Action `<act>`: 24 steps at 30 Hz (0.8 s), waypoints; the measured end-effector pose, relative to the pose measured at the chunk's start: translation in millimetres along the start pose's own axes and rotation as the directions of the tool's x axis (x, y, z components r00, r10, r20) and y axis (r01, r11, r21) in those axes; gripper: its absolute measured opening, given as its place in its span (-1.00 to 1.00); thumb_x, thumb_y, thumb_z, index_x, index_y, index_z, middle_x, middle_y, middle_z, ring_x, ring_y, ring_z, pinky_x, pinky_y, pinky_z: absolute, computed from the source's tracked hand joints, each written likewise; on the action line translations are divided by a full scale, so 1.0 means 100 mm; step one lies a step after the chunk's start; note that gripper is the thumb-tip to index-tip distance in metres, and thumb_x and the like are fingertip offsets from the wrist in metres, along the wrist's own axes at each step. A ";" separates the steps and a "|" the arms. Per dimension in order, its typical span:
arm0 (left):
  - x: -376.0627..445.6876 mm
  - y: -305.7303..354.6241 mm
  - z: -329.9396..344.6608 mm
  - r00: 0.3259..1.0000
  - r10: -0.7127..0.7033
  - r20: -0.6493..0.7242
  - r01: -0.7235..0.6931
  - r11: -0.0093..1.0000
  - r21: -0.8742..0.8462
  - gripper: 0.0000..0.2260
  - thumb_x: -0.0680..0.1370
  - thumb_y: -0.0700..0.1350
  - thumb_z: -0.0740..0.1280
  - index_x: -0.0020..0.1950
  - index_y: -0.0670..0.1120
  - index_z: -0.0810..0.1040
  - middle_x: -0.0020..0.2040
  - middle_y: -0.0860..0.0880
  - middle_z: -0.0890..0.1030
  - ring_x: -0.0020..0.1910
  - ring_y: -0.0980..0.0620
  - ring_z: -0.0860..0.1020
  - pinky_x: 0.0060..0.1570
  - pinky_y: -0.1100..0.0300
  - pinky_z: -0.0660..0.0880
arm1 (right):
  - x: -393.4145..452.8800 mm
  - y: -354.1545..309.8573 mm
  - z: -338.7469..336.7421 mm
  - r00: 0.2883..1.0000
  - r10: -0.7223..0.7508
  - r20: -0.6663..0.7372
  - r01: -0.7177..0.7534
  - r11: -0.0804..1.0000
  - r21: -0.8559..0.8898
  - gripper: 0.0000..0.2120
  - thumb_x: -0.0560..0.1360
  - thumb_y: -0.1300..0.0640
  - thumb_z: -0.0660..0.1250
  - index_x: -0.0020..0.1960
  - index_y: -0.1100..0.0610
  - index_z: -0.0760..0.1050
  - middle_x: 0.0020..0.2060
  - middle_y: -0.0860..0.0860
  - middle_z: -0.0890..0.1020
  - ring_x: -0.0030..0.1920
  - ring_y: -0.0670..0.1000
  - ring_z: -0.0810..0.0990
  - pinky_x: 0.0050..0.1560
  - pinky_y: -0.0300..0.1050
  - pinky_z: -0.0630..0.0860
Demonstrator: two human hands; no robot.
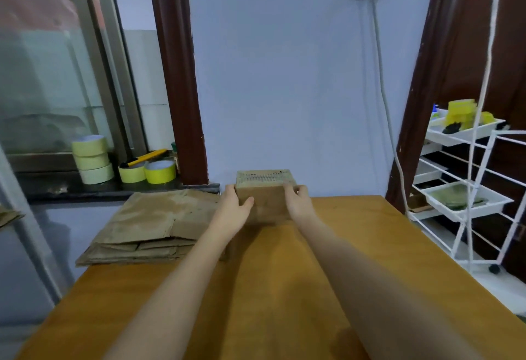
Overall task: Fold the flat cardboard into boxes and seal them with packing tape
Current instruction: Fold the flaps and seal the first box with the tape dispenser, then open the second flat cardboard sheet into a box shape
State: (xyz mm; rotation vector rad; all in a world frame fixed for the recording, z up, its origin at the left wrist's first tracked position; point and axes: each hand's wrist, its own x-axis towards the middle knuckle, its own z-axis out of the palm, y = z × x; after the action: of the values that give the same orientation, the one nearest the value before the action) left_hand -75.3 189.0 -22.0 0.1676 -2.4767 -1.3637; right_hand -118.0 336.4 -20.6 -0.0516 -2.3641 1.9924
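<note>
Wooden table (355, 246): wide bare surface left nearer the camera than the box; far edge meets the wall, right edge drops off toward a white wire rack (466, 189). Stack of flat cardboard (153, 223) is laid left of the box, overhanging the table's left edge. Folded box (263, 199) is held at the table's far end, long axis left-right, taped top face tilted toward the wall. Box is gripped at both ends: left hand (234, 207) with thumb curled over the near face, right hand (299, 200) with fingers wrapped round the right end. Tape rolls (94, 159) and a yellow cutter (145, 157) are seen on the sill, far left of the box.
</note>
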 end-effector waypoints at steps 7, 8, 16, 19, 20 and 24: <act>0.41 -0.23 0.18 1.000 -0.030 -0.005 0.029 1.000 -0.009 -0.74 0.60 -0.08 0.25 0.24 -0.09 0.28 0.14 -0.05 0.50 0.10 -0.03 0.51 0.10 0.04 0.50 | 0.42 0.17 0.15 0.999 0.028 0.025 -0.028 0.999 -0.025 -0.71 0.62 -0.02 0.12 0.19 0.17 0.21 0.05 0.08 0.45 0.03 0.08 0.45 0.09 -0.03 0.43; 0.45 -0.25 0.20 1.000 -0.028 -0.005 0.028 1.000 0.005 -0.74 0.60 -0.09 0.25 0.23 -0.09 0.29 0.14 -0.05 0.50 0.10 -0.02 0.51 0.07 0.08 0.50 | 0.47 0.20 0.16 0.999 0.028 0.028 -0.028 0.999 -0.030 -0.72 0.63 -0.02 0.11 0.18 0.18 0.21 0.08 0.10 0.46 0.04 0.08 0.45 0.12 0.00 0.43; 0.58 -0.30 0.27 0.998 -0.064 0.017 0.063 0.997 0.053 -0.46 0.60 -0.09 0.23 0.52 -0.12 0.10 -0.06 -0.03 0.52 -0.15 0.09 0.48 -0.11 0.18 0.49 | 0.66 0.30 0.24 0.997 0.035 0.063 -0.028 0.995 -0.101 -0.41 0.62 -0.15 0.10 0.45 0.26 0.16 0.25 0.12 0.43 0.22 0.11 0.43 0.10 -0.09 0.37; 0.54 -0.22 0.22 0.995 -0.094 0.041 0.092 0.995 0.049 -0.27 0.61 -0.10 0.22 0.56 -0.12 -0.25 0.17 -0.08 0.49 -0.21 0.18 0.41 -0.23 0.37 0.32 | 0.64 0.23 0.24 0.996 0.057 0.066 -0.050 0.994 -0.101 -0.39 0.61 -0.15 0.11 0.46 0.25 0.13 0.35 0.17 0.38 0.29 0.17 0.42 0.25 0.03 0.40; 0.54 -0.20 0.18 0.996 -0.089 0.029 0.088 0.995 0.044 -0.27 0.62 -0.12 0.21 0.55 -0.11 -0.27 0.36 -0.13 0.39 -0.16 0.16 0.44 -0.22 0.38 0.32 | 0.61 0.19 0.23 0.999 0.030 0.041 -0.025 0.991 -0.128 -0.41 0.61 -0.13 0.12 0.45 0.26 0.14 0.34 0.17 0.37 0.27 0.18 0.42 0.24 0.04 0.41; 0.46 -0.15 -0.22 0.998 -0.036 -0.060 0.047 0.981 0.186 -0.42 0.61 -0.16 0.20 0.56 -0.16 0.00 0.40 -0.20 0.30 0.05 -0.01 0.49 -0.07 0.20 0.45 | 0.38 -0.03 0.19 0.951 -0.272 -0.147 0.200 0.903 -0.379 -0.60 0.62 0.03 0.13 0.33 0.28 0.29 0.26 0.19 0.39 0.22 0.18 0.43 0.16 0.03 0.39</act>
State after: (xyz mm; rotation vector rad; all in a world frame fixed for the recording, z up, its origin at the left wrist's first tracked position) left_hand -112.8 152.0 -13.9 0.2970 -2.5655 -1.1229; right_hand -157.5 319.2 -19.9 0.0247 -2.4353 1.3621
